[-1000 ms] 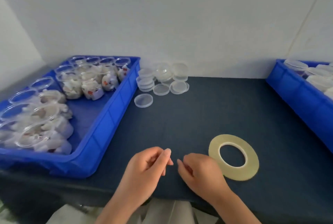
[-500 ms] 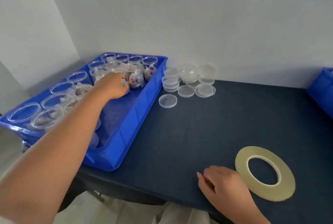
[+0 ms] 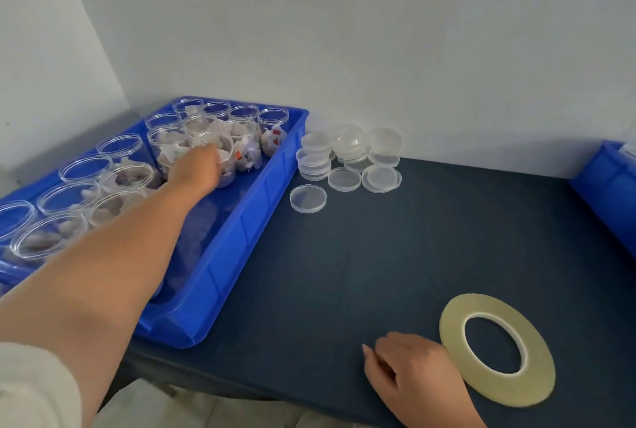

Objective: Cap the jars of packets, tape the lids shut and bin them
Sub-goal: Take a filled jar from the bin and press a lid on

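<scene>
Several clear uncapped jars of white packets stand in a blue bin at the left. My left hand reaches into it and grips one jar near the bin's far end, fingers curled round its side. Loose and stacked clear lids lie on the dark table just right of the bin, and a single lid lies nearest me. A flat roll of yellowish tape rests at the front right. My right hand rests on the table beside the roll, fingers loosely curled, holding nothing.
A second blue bin shows at the right edge. A white wall stands close behind the table. The near half of the left bin holds no jars along its right side.
My left hand has left the table front, reached into the left bin and closed round a jar. The view has swung left. My right hand stays by the tape.
</scene>
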The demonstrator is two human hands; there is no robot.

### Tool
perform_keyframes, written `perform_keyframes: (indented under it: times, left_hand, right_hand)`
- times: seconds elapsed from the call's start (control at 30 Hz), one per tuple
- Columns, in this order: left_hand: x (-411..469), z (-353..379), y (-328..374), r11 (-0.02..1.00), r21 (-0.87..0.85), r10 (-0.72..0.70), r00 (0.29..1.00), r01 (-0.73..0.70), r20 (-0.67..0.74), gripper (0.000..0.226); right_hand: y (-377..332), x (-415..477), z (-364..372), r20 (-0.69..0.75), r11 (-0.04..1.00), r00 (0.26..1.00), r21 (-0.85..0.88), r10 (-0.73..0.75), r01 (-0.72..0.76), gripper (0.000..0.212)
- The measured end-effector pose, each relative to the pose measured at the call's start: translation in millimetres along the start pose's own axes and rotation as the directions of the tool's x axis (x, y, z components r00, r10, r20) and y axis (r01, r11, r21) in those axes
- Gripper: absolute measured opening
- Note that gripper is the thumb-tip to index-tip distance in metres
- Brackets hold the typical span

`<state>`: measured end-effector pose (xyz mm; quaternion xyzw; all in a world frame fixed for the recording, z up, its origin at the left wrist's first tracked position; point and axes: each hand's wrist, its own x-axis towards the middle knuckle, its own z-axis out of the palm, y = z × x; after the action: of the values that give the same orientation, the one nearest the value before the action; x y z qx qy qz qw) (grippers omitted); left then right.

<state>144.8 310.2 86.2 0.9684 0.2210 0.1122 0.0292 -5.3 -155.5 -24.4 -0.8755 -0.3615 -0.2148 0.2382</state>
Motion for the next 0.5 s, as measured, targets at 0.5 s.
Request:
perform_keyframes:
  times: [0.5]
  left_hand:
    - [-143.8, -131.7, 111.8, 0.834, -0.239, 0.374, 0.828, -0.498, -0.418, 0.044]
  right_hand:
    - [-11.5, -1.4, -12.3, -0.033, 0.974, 0.984, 0.156, 0.173, -0.166, 0.041]
